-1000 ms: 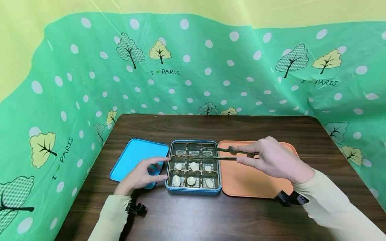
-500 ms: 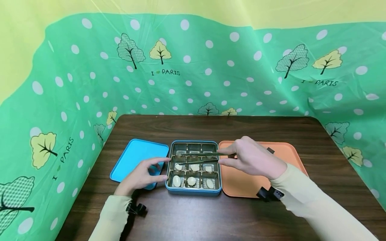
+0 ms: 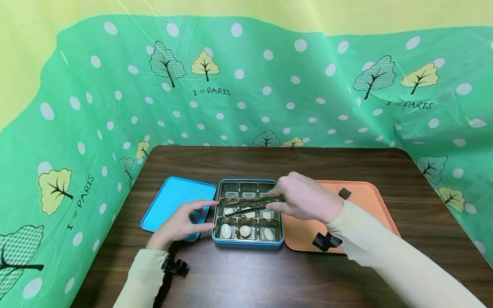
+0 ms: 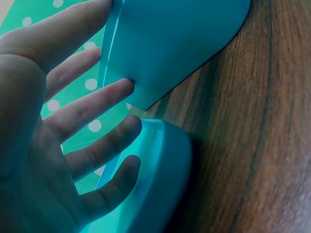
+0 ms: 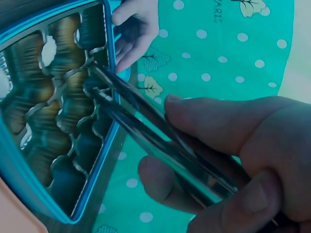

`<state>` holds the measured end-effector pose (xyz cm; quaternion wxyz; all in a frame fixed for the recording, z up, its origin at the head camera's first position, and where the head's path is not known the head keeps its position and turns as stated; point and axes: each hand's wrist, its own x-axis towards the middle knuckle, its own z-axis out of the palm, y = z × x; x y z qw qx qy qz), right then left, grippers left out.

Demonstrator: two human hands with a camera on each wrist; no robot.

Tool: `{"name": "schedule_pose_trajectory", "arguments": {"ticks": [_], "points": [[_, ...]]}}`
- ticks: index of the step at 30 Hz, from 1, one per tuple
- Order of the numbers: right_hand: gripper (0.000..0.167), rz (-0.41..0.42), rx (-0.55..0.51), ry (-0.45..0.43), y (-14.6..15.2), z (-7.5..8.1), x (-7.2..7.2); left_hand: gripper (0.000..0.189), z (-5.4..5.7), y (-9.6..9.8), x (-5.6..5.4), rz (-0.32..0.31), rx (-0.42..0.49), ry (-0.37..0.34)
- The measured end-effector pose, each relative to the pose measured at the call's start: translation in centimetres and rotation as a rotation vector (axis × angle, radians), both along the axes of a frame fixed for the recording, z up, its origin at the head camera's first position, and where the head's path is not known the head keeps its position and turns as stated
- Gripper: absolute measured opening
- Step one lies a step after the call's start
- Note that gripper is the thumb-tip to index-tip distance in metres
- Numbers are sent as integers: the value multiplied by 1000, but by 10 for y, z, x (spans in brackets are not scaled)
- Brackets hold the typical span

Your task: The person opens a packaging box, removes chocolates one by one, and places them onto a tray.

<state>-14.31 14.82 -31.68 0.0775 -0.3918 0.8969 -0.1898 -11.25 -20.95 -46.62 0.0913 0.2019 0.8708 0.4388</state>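
A blue-rimmed box (image 3: 248, 245) with a dark divided insert stands mid-table. Small white pieces, such as an oval one (image 3: 226, 231), lie in its middle and front rows; the back row shows none. My right hand (image 3: 304, 197) grips metal tongs (image 3: 256, 209), their arms spread and tips over the left middle compartment. Whether the tips touch the white piece there cannot be told. In the right wrist view the tongs (image 5: 160, 141) reach into the insert. My left hand (image 3: 178, 224) has spread fingers, with thumb and a fingertip at the box's left edge.
A flat blue lid (image 3: 181, 192) lies left of the box, partly under my left hand. On the right an orange tray (image 3: 369, 205) holds a small dark block (image 3: 344, 193). A patterned green cloth (image 3: 246, 111) hangs behind the dark wooden table (image 3: 246, 278).
My right hand has moved left with the tongs, from over the orange tray to the box. The tong tips now reach the left middle compartment. My left hand stays put.
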Motion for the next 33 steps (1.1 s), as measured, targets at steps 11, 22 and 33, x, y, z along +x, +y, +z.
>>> {"name": "schedule_pose_trajectory", "arguments": {"ticks": [11,22,33], "points": [[22,-39,155,26,-28,17,2,64,4,0,0,3,-29,-3],[16,-29,231,52,-42,26,2,64,5,-1,-1,-8,-40,3],[29,-58,296,16,-59,20,4,65,3,0,-1,-8,-32,8]]}}
